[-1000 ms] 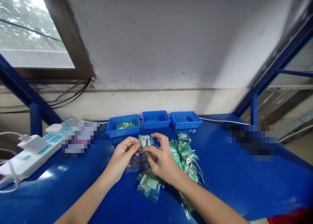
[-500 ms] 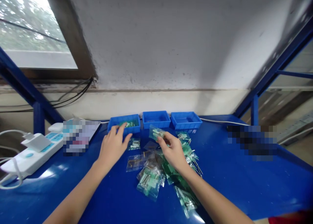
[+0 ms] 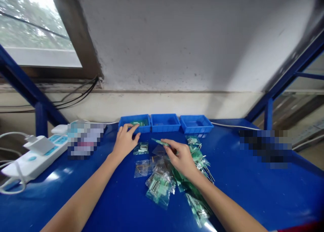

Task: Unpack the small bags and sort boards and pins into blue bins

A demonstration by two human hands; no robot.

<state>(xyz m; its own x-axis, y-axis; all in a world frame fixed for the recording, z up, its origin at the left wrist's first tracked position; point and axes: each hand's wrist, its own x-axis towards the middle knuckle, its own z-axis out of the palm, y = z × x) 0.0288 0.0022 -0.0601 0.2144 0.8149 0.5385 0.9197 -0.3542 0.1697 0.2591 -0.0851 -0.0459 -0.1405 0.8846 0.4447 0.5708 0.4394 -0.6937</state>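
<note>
My left hand (image 3: 125, 141) rests, fingers apart, on the front rim of the left blue bin (image 3: 134, 123), which holds green packets. My right hand (image 3: 180, 157) hovers over a heap of small clear bags (image 3: 162, 183) with metal pins and green labels, and pinches one thin green-labelled bag (image 3: 159, 142) by its edge. A single small bag (image 3: 141, 148) lies just right of my left hand. Another clear bag (image 3: 141, 168) lies flat in front of it.
Two more blue bins, middle (image 3: 165, 122) and right (image 3: 196, 123), stand in a row at the back of the blue table (image 3: 253, 188). A white power strip (image 3: 32, 156) with cables lies at the far left. Blue frame posts rise on both sides.
My hands parted from the bag they held together. The left hand went to the left bin's rim. The right hand carried a bag up and out over the heap.
</note>
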